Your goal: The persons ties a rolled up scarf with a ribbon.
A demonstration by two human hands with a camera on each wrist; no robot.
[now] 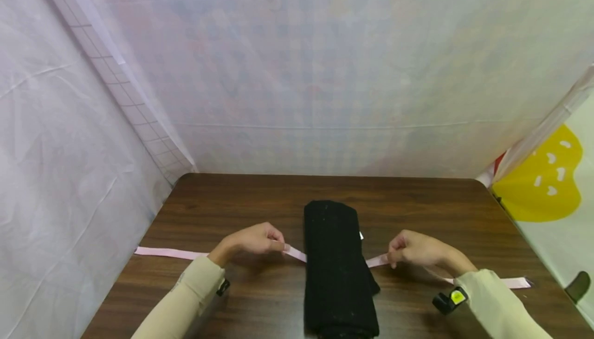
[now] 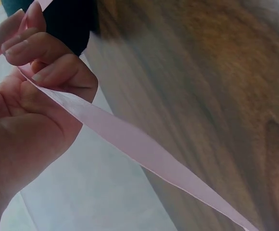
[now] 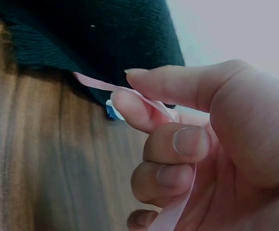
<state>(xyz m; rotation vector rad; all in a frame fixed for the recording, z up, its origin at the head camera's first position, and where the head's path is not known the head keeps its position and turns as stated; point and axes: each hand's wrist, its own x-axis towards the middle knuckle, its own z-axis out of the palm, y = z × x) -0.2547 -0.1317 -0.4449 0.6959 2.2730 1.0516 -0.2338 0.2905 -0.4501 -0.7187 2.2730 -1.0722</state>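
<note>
Pink ribbon passes under a folded black knit garment lying mid-way across the wooden table in the head view, with the left hand and right hand each pinching it beside the fabric. Left wrist view: curled fingers clamp the ribbon, which trails across the palm. Right wrist view: thumb and forefinger nip the ribbon just beside the garment's edge.

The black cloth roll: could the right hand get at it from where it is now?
Probably yes. The right hand sits just beside the cloth roll with bare table between and nothing in the way. But its fingers pinch the pink ribbon, so it would likely have to let go first.
</note>
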